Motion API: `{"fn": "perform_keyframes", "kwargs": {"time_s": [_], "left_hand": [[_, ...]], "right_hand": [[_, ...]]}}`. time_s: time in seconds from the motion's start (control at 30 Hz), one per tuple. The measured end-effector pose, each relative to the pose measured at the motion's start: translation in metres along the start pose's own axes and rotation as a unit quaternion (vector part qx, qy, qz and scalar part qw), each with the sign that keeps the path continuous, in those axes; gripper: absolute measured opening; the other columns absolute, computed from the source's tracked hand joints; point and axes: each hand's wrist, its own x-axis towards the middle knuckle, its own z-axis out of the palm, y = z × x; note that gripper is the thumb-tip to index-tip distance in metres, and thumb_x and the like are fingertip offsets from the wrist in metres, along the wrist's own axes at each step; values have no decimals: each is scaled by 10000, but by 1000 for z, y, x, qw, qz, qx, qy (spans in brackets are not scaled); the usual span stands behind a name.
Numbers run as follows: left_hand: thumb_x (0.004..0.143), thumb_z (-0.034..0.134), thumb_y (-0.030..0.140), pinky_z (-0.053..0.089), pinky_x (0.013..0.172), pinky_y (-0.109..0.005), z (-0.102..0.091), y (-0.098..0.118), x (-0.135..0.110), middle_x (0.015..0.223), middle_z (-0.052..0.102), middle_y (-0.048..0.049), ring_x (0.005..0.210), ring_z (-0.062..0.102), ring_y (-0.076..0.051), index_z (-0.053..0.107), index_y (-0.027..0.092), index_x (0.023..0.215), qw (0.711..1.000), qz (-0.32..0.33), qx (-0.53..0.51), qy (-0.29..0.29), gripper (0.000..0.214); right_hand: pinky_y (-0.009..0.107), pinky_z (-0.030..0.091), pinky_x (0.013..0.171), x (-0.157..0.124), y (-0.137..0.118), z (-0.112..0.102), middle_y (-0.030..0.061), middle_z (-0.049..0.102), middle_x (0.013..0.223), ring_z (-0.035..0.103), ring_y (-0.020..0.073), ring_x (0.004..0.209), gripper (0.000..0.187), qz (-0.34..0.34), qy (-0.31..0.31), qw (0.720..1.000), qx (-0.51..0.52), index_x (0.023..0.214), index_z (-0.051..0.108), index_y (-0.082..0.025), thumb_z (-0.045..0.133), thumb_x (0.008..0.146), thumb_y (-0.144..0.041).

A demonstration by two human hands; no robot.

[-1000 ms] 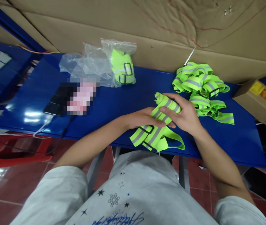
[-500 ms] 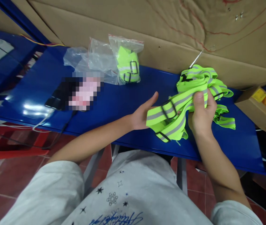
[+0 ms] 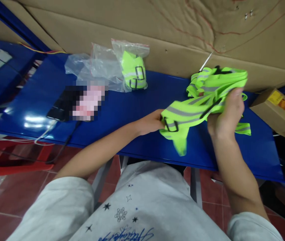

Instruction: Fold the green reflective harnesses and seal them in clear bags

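My right hand (image 3: 229, 113) is closed around a bundle of neon-yellow reflective straps (image 3: 190, 108) with grey stripes, lifted over the blue table. At the bundle's left end, my left hand (image 3: 154, 122) grips the strap, its fingertips hidden behind the webbing. A black buckle (image 3: 171, 125) sits on that end, and one loose flap hangs below it, slightly blurred. More straps of the same kind (image 3: 194, 83) lie in a heap behind the bundle, partly covered by it.
On the blue table (image 3: 142, 100), a clear zip bag (image 3: 134, 68) holds a folded reflective strap, beside clear plastic bags (image 3: 102, 67). A black phone (image 3: 59, 105) and a pixelated pink item (image 3: 89, 100) lie left. An open cardboard box (image 3: 278, 110) stands right; a cardboard sheet (image 3: 107, 23) backs the table.
My right hand has moved right and turned, lifting the bundle higher at that end. My left hand's raised thumb has come down behind the strap. The buckled end has swung and tilted.
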Motion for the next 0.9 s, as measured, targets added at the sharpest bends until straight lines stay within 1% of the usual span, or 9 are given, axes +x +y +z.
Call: {"fn": "perform_keyframes", "kwargs": {"time_s": [0.13,0.2,0.3,0.37,0.47,0.53,0.63,0.73,0.9], "left_hand": [[752,841,191,551,642,-232,-9,2,2,1042,773,-100,824,733,-161,724,141,1132,993,-39,73,-82,400],[804,807,231,543,642,-240,-9,3,4,1068,752,-106,844,719,-160,693,153,1197,996,-1,81,-42,416],[773,854,217,577,841,-297,-7,1,5,1294,692,-126,1093,698,-198,647,192,1273,992,79,94,33,542],[735,896,208,557,928,-316,-6,-1,6,1395,637,-128,1233,641,-225,620,218,1303,989,99,92,55,632],[705,930,230,536,966,-341,-7,-6,9,1317,647,-107,1184,637,-215,546,245,1403,992,86,61,74,797],[676,952,249,525,982,-351,-6,-9,11,1273,647,-96,1154,634,-211,516,245,1456,992,70,56,90,894],[617,987,271,516,995,-338,-4,-11,14,1431,575,-112,1292,570,-246,535,256,1458,985,78,77,135,955],[633,992,287,489,1074,-351,0,-11,14,1449,604,-111,1352,561,-252,574,225,1406,989,81,71,99,880],[664,986,359,512,1000,-358,4,-8,10,1241,735,-99,1115,682,-217,683,166,1264,995,49,73,54,699]], "right_hand": [[511,531,1198,26,-11,-15,62,748,1207,713,313,1257,363,-25,39,990,135,1010,791,-260,685,919,-595],[515,547,1173,29,-9,-23,70,744,1267,681,332,1322,355,-14,28,991,130,1038,797,-268,695,905,-581],[536,611,1073,20,6,-28,97,708,1389,636,340,1389,449,60,32,996,51,1209,754,-275,583,966,-610],[530,645,989,11,19,-27,117,689,1429,632,333,1394,574,79,-14,996,-27,1363,675,-275,439,1019,-668],[513,642,969,6,34,-29,116,671,1463,645,297,1373,728,52,-132,985,-103,1515,545,-268,212,1053,-723],[516,632,972,7,39,-32,119,657,1483,675,289,1324,787,44,-172,978,-107,1530,521,-243,155,1045,-744],[492,609,996,9,41,-34,120,634,1518,706,265,1248,810,59,-198,973,-104,1498,545,-225,136,1040,-752],[500,583,1027,7,38,-29,117,665,1480,704,251,1241,797,79,-214,968,-106,1498,538,-215,112,1051,-719],[554,540,1065,9,29,-29,112,622,1533,692,284,1264,780,107,-200,971,-75,1578,465,-250,95,1049,-688]]}}
